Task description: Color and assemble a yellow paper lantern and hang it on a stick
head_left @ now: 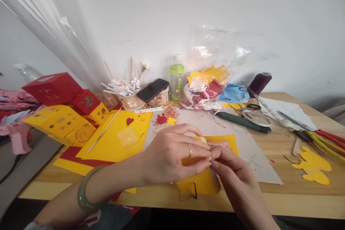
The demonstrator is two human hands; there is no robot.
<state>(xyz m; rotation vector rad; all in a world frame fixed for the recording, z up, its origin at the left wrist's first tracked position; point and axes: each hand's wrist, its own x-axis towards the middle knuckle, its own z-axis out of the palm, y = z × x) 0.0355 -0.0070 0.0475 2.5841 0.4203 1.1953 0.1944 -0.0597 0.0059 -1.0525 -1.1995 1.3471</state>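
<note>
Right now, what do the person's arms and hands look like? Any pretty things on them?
The left hand wears a thin gold-coloured ring, with a smooth greenish bangle farther up, then a greyish sleeve edge. No jewellery shows on the right hand.

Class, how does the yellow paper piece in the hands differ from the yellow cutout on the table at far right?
The yellow paper piece is held by the left hand and right hand, while the yellow cutout lies on the table. The paper piece has straight outer edges; the cutout's outline is curved and lobed. Both are yellow.
</note>
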